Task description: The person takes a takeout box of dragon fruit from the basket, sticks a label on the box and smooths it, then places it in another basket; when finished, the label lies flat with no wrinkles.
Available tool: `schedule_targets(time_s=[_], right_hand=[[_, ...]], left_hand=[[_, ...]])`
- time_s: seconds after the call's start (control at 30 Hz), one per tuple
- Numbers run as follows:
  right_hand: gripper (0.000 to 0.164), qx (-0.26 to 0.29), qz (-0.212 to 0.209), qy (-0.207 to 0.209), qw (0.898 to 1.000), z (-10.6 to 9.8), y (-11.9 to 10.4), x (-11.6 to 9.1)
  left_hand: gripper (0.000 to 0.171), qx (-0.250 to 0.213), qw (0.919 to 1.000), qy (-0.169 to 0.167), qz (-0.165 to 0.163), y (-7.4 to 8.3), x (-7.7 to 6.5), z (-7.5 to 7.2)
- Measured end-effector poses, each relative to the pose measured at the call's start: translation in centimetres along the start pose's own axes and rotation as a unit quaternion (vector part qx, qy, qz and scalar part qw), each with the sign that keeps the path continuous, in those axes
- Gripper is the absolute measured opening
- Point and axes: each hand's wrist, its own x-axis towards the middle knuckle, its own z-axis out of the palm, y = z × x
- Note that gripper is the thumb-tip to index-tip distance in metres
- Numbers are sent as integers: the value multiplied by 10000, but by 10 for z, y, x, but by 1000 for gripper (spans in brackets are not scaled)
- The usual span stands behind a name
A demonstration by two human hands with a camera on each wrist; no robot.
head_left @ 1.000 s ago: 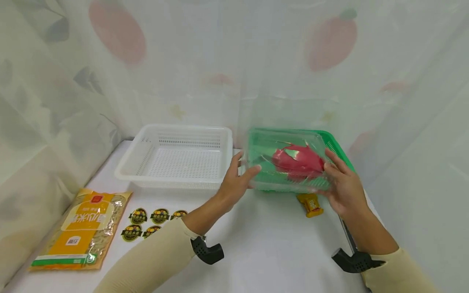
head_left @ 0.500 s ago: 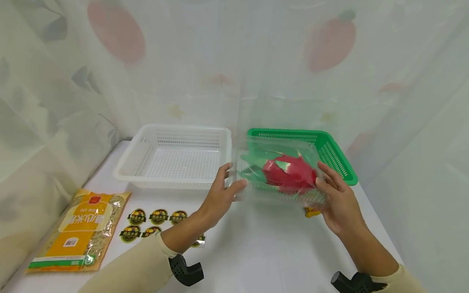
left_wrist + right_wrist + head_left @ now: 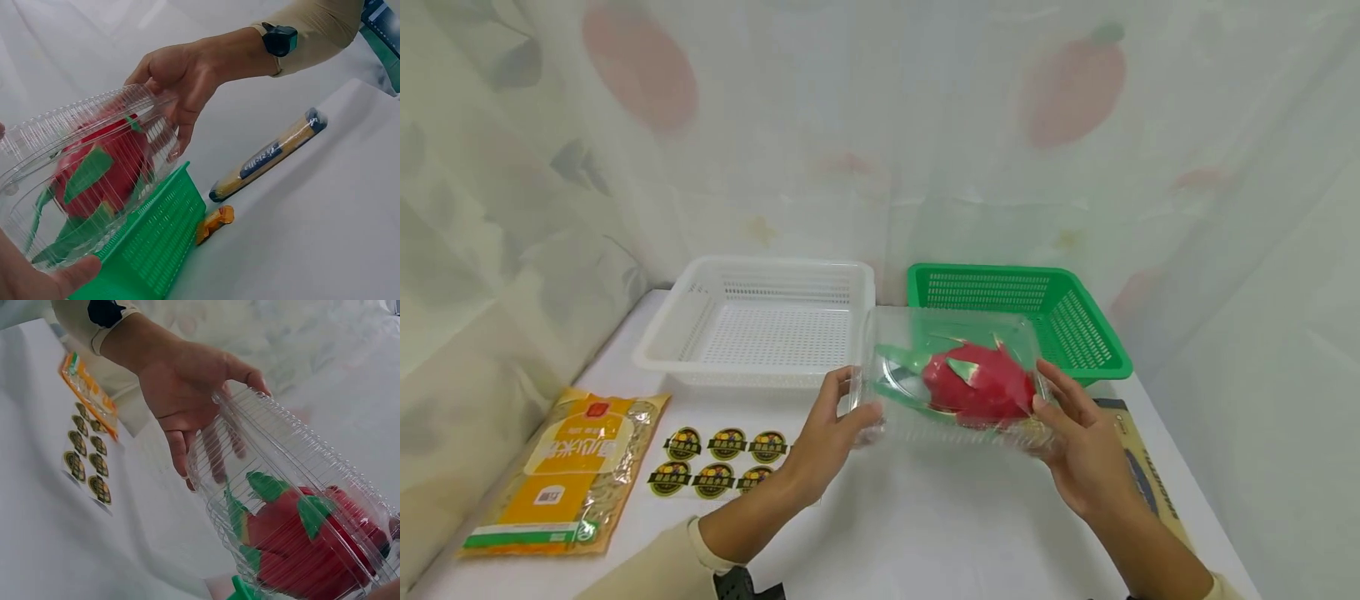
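Between my two hands is a clear plastic clamshell box (image 3: 895,408) with a red dragon fruit (image 3: 981,385) with green tips inside. My left hand (image 3: 820,437) grips the box's left end, thumb on the near side. The right hand (image 3: 1086,454) grips the other end, with its thumb in front and fingers behind. In the left wrist view, the dragon fruit (image 3: 103,172) shows through the ribbed plastic, and the right hand (image 3: 181,78) curls round the far end. The box is held up over the table, overlapping the front of a green basket (image 3: 1078,333) in the head view.
A white basket (image 3: 658,350) stands at the back left. Round black-and-gold stickers (image 3: 712,480) lie on a sheet beside an orange-and-clear food bag (image 3: 568,475). At right lie a long pack (image 3: 1138,467) and, in the left wrist view, a small yellow-wrapped snack (image 3: 214,224).
Both hands have brought the box with the dragon fruit away from the green basket, nearer to me and slightly left. More of the basket and the sticker sheet now shows.
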Motion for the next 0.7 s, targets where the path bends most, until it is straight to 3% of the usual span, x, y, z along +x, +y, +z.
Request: schedule_targets(time_s=[0.43, 0.7], right_hand=[[56, -127, 75, 163, 9998, 0, 28, -17], [57, -149, 214, 309, 9992, -1, 43, -24]], left_hand=[[49, 117, 9998, -26, -139, -17, -17, -6], [48, -64, 9994, -129, -316, -28, -27, -10]])
